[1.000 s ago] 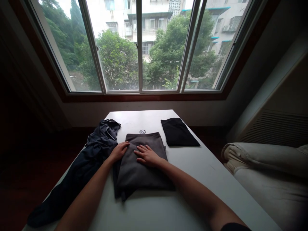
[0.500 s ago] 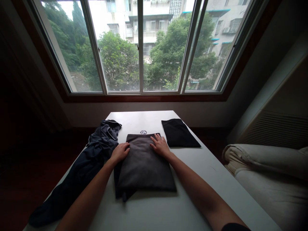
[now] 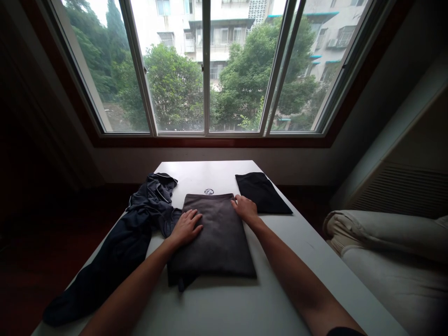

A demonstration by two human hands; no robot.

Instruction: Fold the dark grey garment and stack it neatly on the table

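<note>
A grey folded garment (image 3: pixel 219 247) lies flat in the middle of the white table (image 3: pixel 227 308). My left hand (image 3: pixel 187 227) rests palm down on its left part, fingers spread. At the garment's upper right corner my right hand (image 3: pixel 247 208) lies on the edge with the fingers stretched toward the cloth. Left of the grey piece, a crumpled dark navy garment (image 3: pixel 136 224) with pale piping hangs over the table's left edge. A black folded garment (image 3: pixel 262 192) sits at the far right, just beyond my right hand.
A small round mark (image 3: pixel 209 191) shows on the table behind the grey garment. A pale cushioned seat (image 3: pixel 388 252) stands to the right of the table. A wide window (image 3: pixel 206 70) fills the wall behind, with a dark floor at the left.
My right hand slid from the garment's middle to its upper right corner. My left hand moved from the left edge inward onto the cloth. The grey garment now lies smoother.
</note>
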